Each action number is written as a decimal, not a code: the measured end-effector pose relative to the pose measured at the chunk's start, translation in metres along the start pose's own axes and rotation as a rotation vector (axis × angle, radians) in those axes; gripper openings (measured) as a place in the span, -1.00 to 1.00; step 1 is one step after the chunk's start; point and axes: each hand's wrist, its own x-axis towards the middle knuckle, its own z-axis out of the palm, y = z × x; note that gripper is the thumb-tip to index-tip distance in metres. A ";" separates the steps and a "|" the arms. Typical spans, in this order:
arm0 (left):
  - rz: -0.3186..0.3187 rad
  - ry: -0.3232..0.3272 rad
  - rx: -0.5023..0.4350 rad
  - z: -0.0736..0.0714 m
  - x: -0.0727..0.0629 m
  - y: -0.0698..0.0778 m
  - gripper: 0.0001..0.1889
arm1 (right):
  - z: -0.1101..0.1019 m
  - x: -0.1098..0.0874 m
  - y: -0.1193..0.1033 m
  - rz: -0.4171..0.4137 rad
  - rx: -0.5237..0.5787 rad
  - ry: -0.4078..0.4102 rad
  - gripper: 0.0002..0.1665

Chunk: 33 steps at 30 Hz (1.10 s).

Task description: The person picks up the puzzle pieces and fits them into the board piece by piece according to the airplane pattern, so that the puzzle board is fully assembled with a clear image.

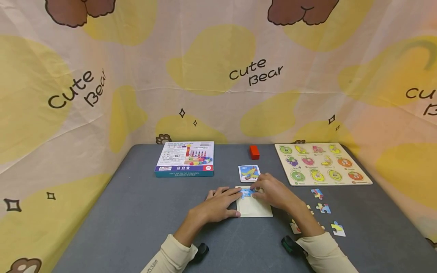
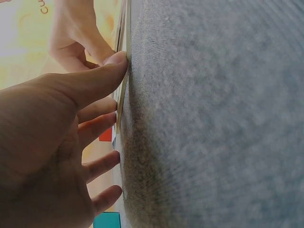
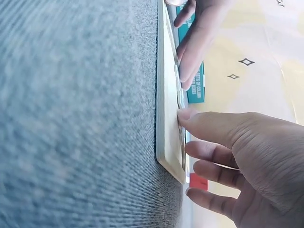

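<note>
A small pale wooden puzzle tray point(image 1: 254, 209) lies on the table in front of me, with blue jigsaw pieces point(image 1: 246, 193) along its far side. My left hand point(image 1: 219, 204) rests on the tray's left part, fingers extended over the pieces; its thumb point(image 2: 116, 61) touches the edge in the left wrist view. At the far right corner my right hand point(image 1: 273, 192) pinches a jigsaw piece between thumb and fingers, low over the tray; the fingers mostly hide it. The right wrist view shows that thumb point(image 3: 190, 116) at the tray's surface. Just beyond lies a picture card point(image 1: 249, 173).
Loose jigsaw pieces point(image 1: 323, 208) lie right of the tray, some partly hidden by my right forearm. A fruit puzzle board point(image 1: 327, 180) stands back right, a red block point(image 1: 254, 152) back centre, a boxed bead set point(image 1: 184, 159) back left. A printed cloth point(image 1: 205, 76) hangs behind.
</note>
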 end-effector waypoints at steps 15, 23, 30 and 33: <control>-0.014 -0.003 0.007 -0.004 -0.002 0.004 -0.29 | 0.003 -0.001 -0.001 0.014 0.024 0.032 -0.82; -0.034 -0.042 0.014 -0.006 0.001 0.012 -0.29 | 0.004 -0.002 0.001 0.038 0.042 0.037 -0.82; 0.048 -0.047 0.045 -0.003 0.007 0.022 -0.30 | 0.002 -0.001 0.005 0.031 0.087 0.037 -0.81; 0.051 -0.053 0.054 -0.002 0.009 0.025 -0.28 | 0.002 0.000 0.007 0.011 0.100 0.037 -0.81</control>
